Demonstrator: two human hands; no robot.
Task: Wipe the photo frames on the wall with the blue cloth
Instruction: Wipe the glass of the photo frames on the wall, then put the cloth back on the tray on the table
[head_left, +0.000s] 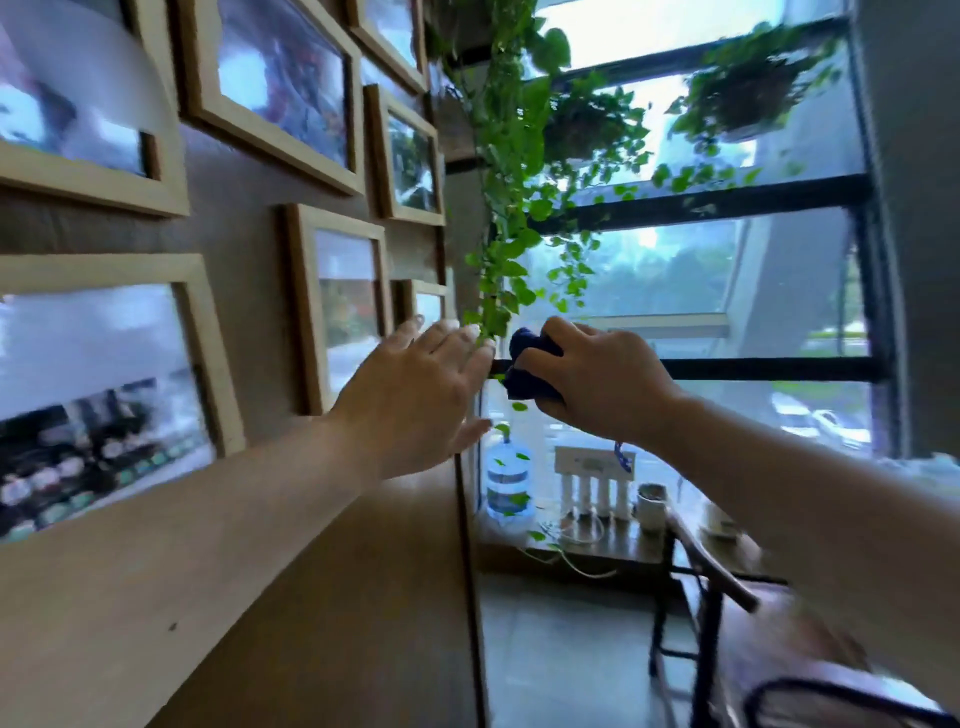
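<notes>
Several light wooden photo frames hang on the brown wall at the left, among them a tall one (340, 306) and a small one (427, 301) near the wall's corner. My left hand (415, 397) is stretched out flat with fingers apart, just in front of the small frame and holding nothing. My right hand (597, 382) is closed on a bunched dark blue cloth (527, 364), held in the air beside the left fingertips, to the right of the wall's edge. The view is blurred by motion.
A trailing green vine (506, 208) hangs down right behind my hands. Large dark-barred windows (701, 197) fill the right. Below stand a water bottle (506, 480), a small white rack (595, 480) on a low table, and a dark chair (727, 597).
</notes>
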